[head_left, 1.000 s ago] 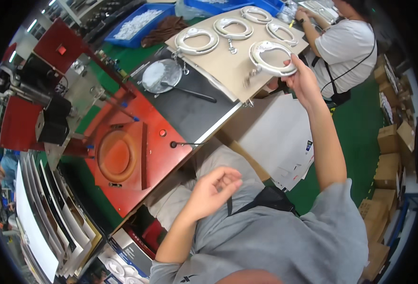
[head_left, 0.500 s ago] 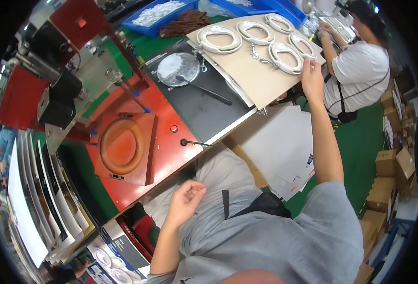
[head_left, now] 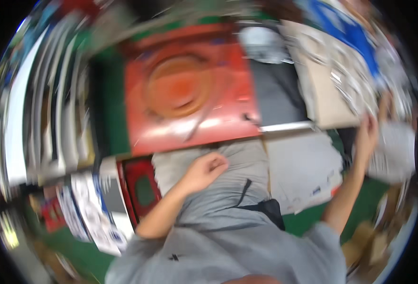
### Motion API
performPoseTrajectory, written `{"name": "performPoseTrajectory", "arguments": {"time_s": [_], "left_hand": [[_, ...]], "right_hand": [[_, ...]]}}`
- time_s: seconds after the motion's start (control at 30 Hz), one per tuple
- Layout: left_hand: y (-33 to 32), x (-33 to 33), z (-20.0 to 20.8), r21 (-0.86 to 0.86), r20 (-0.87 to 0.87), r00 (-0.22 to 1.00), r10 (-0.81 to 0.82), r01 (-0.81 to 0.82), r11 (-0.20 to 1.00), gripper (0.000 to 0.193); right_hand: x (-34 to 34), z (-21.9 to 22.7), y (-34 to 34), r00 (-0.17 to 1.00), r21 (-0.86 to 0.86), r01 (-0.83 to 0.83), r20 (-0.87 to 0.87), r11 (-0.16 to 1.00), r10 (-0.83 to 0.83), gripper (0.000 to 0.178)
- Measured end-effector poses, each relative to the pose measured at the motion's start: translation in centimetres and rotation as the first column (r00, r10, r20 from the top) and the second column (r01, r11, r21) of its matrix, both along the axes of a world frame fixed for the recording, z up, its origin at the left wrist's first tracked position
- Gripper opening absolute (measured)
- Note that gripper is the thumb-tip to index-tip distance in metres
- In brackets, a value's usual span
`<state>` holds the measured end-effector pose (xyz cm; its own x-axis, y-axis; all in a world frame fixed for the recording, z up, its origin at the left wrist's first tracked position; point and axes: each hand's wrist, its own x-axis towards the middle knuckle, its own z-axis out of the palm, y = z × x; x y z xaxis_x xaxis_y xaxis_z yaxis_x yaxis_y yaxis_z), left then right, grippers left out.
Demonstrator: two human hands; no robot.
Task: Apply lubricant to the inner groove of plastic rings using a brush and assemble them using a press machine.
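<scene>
My left hand is above my lap, fingers curled in, with nothing visible in them. At the right, my right hand is beside the lower right corner of a beige board. Motion smears its fingers, so I cannot tell whether they touch the board or hold anything. Several white rings lie on that board, blurred. In front of me is a red machine bed with a round orange-brown mould set in it.
A round dish of white material stands on the dark worktop, right of the red bed. White sheets lie below the worktop. Upright panels stand at the left. Another person's arm shows at the far right.
The view has swung left and blurred, so the red bed now lies near the middle. My right hand stays by the board's edge. My left hand remains over my lap, fingers curled.
</scene>
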<state>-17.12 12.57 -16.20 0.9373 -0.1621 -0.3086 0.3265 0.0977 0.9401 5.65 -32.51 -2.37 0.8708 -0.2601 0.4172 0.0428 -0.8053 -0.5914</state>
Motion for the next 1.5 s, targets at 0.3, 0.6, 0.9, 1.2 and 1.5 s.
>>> {"name": "performPoseTrajectory", "arguments": {"time_s": [0.3,0.6,0.9,1.2,1.5], "left_hand": [[10.5,-5.4,2.4,0.013,-0.159,0.949,0.272,-0.274,0.962,0.021],[28.2,-26.6,-1.4,0.75,0.32,0.072,0.945,-0.628,-0.206,0.042],[34.5,-23.2,-4.8,0.94,0.341,0.179,0.923,-0.098,-0.328,0.061],[28.4,-20.7,-1.5,0.88,0.356,0.51,0.783,-0.464,-0.098,0.045],[16.3,-11.2,20.0,0.187,0.202,0.845,0.495,-0.529,0.828,0.021]], "right_hand": [[-14.5,-6.6,24.3,-0.031,0.793,-0.377,-0.527,0.478,0.85,0.012],[-16.5,-6.8,33.5,-0.196,0.621,-0.765,-0.474,0.168,0.858,0.017],[-16.5,-5.2,34.6,-0.23,0.436,-0.9,-0.472,-0.001,0.851,0.018],[-17.3,-6.8,32.8,-0.11,0.466,-0.88,-0.392,0.094,0.914,0.016],[-17.3,-7.5,32.4,-0.129,0.412,-0.911,-0.339,0.024,0.932,0.016]]}}
